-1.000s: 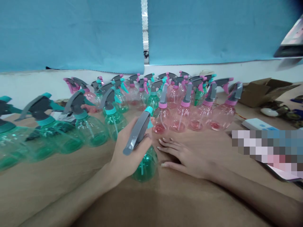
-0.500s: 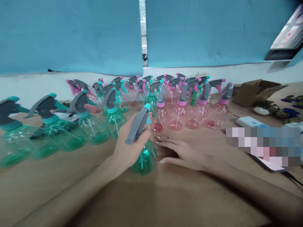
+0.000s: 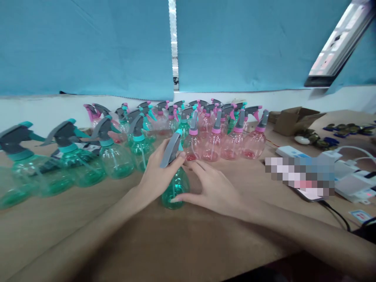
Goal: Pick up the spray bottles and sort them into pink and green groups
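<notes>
A clear green spray bottle (image 3: 168, 197) with a grey trigger head and turquoise collar stands on the table in front of me. My left hand (image 3: 160, 166) is closed around its neck, just under the trigger head. From the right, my right hand (image 3: 216, 188) cups the round body, its thumb across the front and its fingers at the far side, partly hidden. To the left stands a row of similar green bottles (image 3: 116, 160). Pink spray bottles (image 3: 232, 143) form a row behind my right hand.
More green and pink bottles crowd toward the wall. On the right lie a phone (image 3: 311, 192) with a blurred screen, a white power strip with chargers (image 3: 352, 178), an open cardboard box (image 3: 296, 119) and some small dark-and-gold items (image 3: 352, 128). A blue curtain (image 3: 88, 47) hangs behind.
My right hand has moved left from the tabletop onto the green bottle's body. My left hand keeps hold of the neck. The view has turned slightly right.
</notes>
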Tool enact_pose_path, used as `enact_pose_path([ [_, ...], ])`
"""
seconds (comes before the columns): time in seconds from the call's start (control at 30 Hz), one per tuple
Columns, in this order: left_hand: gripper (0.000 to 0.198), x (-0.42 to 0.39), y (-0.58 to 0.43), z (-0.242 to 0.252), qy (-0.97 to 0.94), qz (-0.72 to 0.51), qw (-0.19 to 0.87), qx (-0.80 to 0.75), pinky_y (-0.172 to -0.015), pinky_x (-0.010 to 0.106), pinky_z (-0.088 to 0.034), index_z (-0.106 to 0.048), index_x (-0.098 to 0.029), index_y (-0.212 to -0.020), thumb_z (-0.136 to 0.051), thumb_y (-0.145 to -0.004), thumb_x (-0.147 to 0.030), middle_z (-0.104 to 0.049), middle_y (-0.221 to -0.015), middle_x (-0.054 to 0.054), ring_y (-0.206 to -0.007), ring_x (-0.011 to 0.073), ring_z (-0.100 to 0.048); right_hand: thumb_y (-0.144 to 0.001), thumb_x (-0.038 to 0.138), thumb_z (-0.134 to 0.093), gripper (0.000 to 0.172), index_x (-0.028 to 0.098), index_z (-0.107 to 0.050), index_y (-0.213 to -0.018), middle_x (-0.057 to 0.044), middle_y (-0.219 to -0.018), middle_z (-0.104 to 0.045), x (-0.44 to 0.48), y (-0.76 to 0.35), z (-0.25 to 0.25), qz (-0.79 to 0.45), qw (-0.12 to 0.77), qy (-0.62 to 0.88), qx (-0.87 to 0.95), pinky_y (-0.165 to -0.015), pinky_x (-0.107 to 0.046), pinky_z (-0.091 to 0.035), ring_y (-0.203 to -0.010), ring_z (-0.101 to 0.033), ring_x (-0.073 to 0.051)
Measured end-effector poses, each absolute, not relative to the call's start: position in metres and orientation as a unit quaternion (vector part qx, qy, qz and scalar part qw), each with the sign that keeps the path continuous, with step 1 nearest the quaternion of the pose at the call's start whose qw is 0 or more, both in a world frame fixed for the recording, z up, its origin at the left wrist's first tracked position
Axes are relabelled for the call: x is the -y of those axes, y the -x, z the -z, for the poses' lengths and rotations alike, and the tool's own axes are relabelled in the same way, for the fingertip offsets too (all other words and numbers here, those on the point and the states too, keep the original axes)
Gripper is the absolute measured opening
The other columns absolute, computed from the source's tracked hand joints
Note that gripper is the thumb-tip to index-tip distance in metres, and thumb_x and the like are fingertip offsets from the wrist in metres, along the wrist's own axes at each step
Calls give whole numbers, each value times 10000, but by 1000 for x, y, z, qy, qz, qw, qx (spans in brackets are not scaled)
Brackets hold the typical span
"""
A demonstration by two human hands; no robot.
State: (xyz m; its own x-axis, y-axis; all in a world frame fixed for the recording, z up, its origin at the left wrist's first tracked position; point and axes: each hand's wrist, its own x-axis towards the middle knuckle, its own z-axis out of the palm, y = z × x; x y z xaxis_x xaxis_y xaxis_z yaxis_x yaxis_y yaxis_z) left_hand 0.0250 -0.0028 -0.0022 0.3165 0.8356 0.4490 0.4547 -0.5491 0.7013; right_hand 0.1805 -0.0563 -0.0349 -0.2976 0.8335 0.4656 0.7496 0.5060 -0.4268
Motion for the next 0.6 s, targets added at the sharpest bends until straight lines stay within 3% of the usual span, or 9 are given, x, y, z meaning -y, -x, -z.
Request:
enact_pose_path([
  [0.1, 491, 6, -22, -2, -792, -384, 239, -411, -933, 415, -444, -425, -259, -1288, -532, -857, -468, -601, -1186, 60, -1046, 244, -585, -722, 677, -594, 744, 164, -453, -1244, -128, -1206, -596, 58, -169, 34, -48, 350, 489, 797, -821, -468, -509, -1079, -574, -311],
  [0.17, 625, 8, -19, -5, -799, -365, 240, -413, -987, 465, -406, -342, -276, -1356, -563, -824, -518, -485, -1358, 91, -1181, 288, -510, -733, 656, -601, 746, 157, -434, -1260, -133, -1195, -601, 58, -162, 34, -42, 361, 490, 792, -822, -467, -507, -1090, -568, -315],
  [0.27, 761, 11, -10, -3, -819, -334, 238, -402, -1058, 514, -327, -227, -302, -1417, -589, -794, -548, -276, -1508, 91, -1325, 315, -352, -782, 589, -592, 577, 164, -500, -1162, -114, -1052, -650, 57, -155, 36, -39, 361, 512, 778, -756, -449, -518, -993, -610, -306],
  [0.37, 698, 14, 6, 12, -828, -337, 239, -380, -1087, 484, -307, -194, -284, -1421, -536, -853, -500, -257, -1507, 90, -1340, 271, -331, -811, 530, -588, 485, 166, -509, -1121, -106, -1021, -650, 55, -153, 37, -32, 349, 520, 779, -747, -441, -507, -951, -619, -296],
  [0.43, 580, 17, 20, 29, -811, -379, 214, -391, -1065, 439, -354, -263, -237, -1372, -504, -888, -447, -389, -1399, 102, -1296, 236, -383, -820, 524, -581, 495, 167, -490, -1149, -106, -1032, -644, 50, -154, 37, -25, 343, 521, 781, -755, -436, -498, -948, -617, -291],
  [0.5, 431, 21, 34, 48, -811, -396, 153, -402, -1062, 429, -356, -365, -205, -1281, -484, -908, -385, -427, -1313, 107, -1255, 226, -414, -822, 538, -575, 514, 168, -479, -1165, -107, -1039, -639, 40, -155, 37, -14, 339, 527, 779, -742, -423, -493, -947, -613, -290],
  [0.6, 352, 25, 48, 70, -848, -319, 112, -408, -1052, 445, -360, -399, -202, -1240, -468, -917, -325, -426, -1290, 108, -1232, 230, -428, -801, 578, -579, 513, 147, -513, -1073, -122, -1000, -641, 20, -155, 36, 18, 325, 543, 774, -722, -409, -486, -942, -605, -301],
])
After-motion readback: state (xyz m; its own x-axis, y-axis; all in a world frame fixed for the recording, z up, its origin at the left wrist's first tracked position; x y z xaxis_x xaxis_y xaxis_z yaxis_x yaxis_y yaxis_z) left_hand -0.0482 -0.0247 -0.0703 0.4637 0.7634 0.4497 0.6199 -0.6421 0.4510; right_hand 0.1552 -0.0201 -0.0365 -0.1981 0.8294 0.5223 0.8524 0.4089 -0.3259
